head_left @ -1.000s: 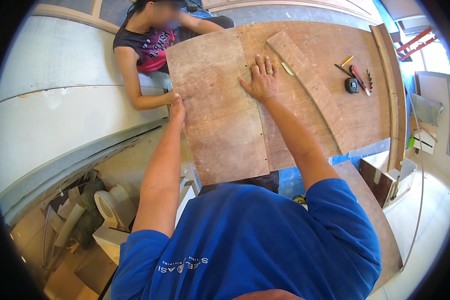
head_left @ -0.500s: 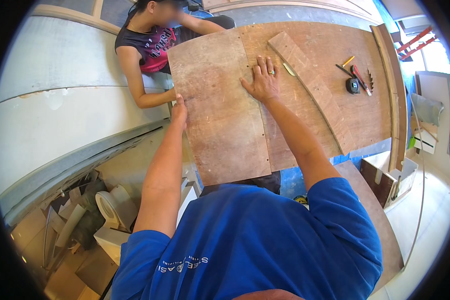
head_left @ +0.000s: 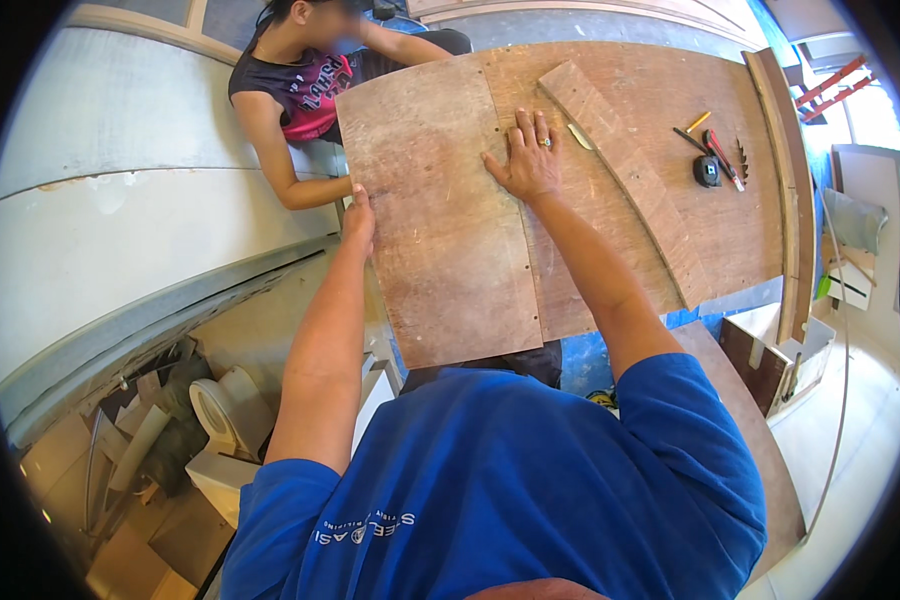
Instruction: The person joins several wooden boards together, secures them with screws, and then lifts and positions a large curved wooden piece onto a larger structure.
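My left hand (head_left: 359, 222) grips the left edge of a plywood panel (head_left: 435, 220), thumb on top and fingers out of sight beneath. The panel lies flat, its right edge meeting a larger plywood worktop (head_left: 710, 250) along a seam with small dark screw holes. My right hand (head_left: 532, 160) rests palm down across that seam, fingers spread, a ring on one finger. Just right of it are a small pale green sliver (head_left: 579, 137) and a long plywood strip (head_left: 620, 175) lying at a slant.
A co-worker (head_left: 295, 95) at the far left reaches to the panel's left edge. On the worktop's right lie a tape measure (head_left: 707, 172), a red utility knife (head_left: 720, 155), a yellow pencil (head_left: 700, 121) and a dark drill bit (head_left: 741, 158). A toilet bowl (head_left: 228, 410) stands below left among scraps.
The co-worker's forearm by the panel's left edge has risen slightly, and their torso has turned a little. My two hands and the panel have hardly moved.
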Action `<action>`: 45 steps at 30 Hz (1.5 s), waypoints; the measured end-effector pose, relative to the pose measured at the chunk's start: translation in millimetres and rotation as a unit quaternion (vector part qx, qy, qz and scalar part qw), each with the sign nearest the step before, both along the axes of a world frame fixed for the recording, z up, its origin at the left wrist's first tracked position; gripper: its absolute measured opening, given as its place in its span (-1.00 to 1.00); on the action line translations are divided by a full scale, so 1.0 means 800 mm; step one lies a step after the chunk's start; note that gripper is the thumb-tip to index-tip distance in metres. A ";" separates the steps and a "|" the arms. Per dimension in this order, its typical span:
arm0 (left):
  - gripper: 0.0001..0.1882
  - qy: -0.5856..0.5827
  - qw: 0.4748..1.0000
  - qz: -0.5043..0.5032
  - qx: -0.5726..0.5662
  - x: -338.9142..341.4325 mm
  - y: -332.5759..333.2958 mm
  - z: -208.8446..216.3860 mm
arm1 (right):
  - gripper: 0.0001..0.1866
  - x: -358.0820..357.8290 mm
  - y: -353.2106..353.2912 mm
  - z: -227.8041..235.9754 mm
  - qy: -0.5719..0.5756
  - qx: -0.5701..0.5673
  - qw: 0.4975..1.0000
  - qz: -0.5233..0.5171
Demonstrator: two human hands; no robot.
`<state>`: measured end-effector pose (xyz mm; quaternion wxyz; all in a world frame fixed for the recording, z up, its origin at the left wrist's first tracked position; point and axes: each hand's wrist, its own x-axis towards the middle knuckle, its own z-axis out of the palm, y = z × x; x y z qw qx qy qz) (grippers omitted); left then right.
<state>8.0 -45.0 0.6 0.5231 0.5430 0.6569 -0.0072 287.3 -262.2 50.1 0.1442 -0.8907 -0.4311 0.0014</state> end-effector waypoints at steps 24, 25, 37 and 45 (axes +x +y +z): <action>0.05 -0.009 0.999 0.032 -0.001 0.002 0.002 -0.012 | -0.29 0.002 -0.001 -0.005 0.013 0.009 1.000 0.001; 0.05 -0.012 0.999 0.033 -0.001 0.000 0.003 -0.013 | -0.30 0.001 0.000 -0.004 0.014 0.008 1.000 0.000; 0.03 0.007 0.999 0.038 -0.002 0.009 -0.005 0.013 | -0.29 0.002 -0.002 0.000 0.036 0.011 0.999 0.000; 0.02 -0.007 0.999 0.044 -0.015 0.012 -0.008 0.021 | -0.30 0.002 -0.002 -0.003 0.024 0.016 1.000 -0.001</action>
